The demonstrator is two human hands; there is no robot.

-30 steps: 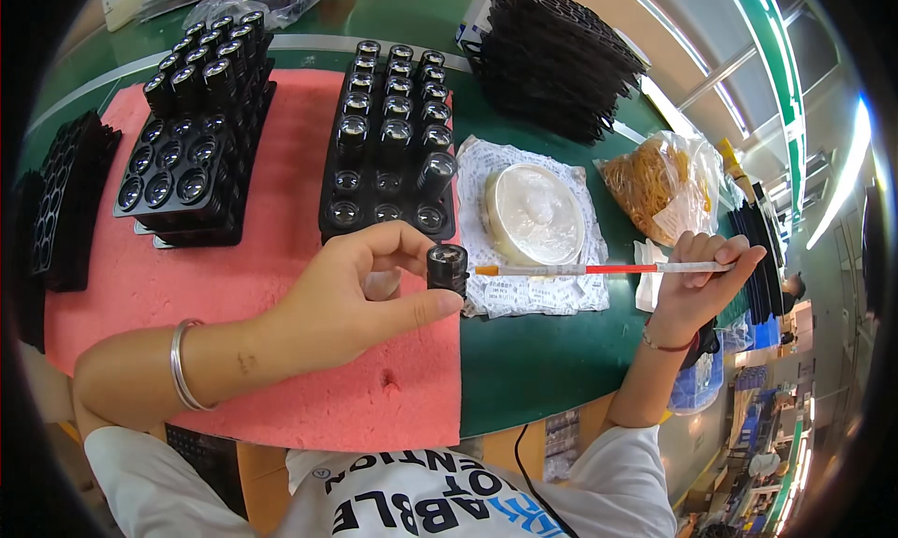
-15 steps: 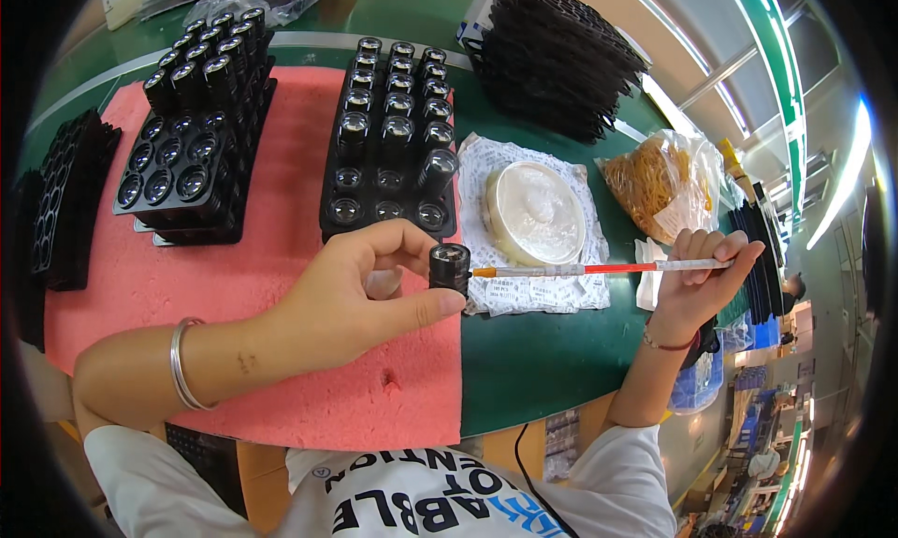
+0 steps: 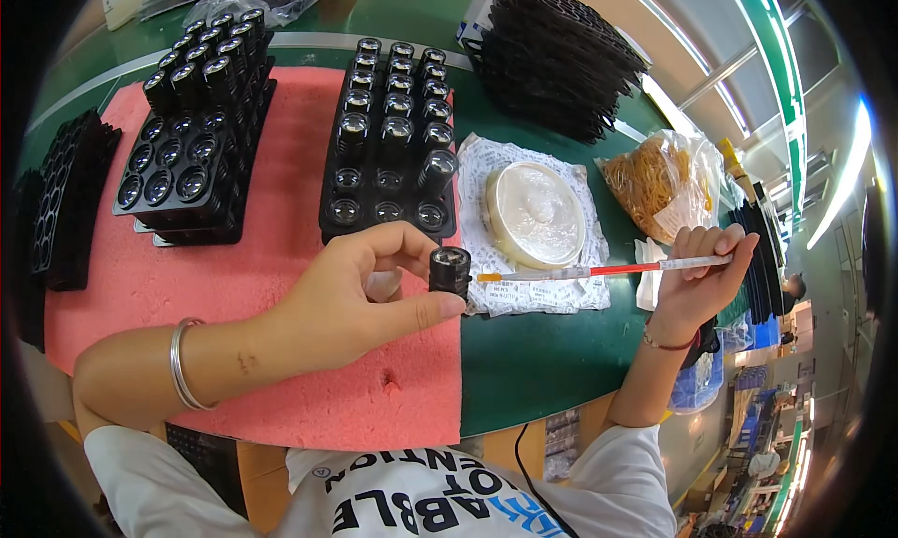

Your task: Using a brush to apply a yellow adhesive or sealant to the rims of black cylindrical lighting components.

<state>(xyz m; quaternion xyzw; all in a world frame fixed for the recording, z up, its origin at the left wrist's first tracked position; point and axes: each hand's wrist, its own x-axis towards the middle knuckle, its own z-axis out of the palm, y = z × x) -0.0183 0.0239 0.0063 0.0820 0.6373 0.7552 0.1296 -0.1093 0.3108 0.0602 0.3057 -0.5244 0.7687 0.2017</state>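
Observation:
Upright between thumb and fingers, my left hand (image 3: 374,299) holds a black flashlight head (image 3: 450,271) with a clear lens on top. My right hand (image 3: 697,281) is closed round the end of a thin paintbrush (image 3: 617,269) with a red and white handle. Its orange bristle tip points left, a small gap away from the flashlight head's side. Beyond the brush, a round white dish (image 3: 500,222) of pale, shiny grease sits on printed white paper (image 3: 474,173). Just past my left hand stands a black tray (image 3: 335,187) with rows of similar flashlight parts.
A pink foam mat (image 3: 299,164) covers the left of the green table (image 3: 533,365). More filled black trays (image 3: 178,229) are stacked at left, beside empty black trays (image 3: 70,201). A tall black tray stack (image 3: 552,61) stands at the back; a bag of rubber bands (image 3: 659,182) lies right.
The brush tip has drawn back slightly right and down, from touching the flashlight head's side to just apart from it. My left hand has stayed nearly still.

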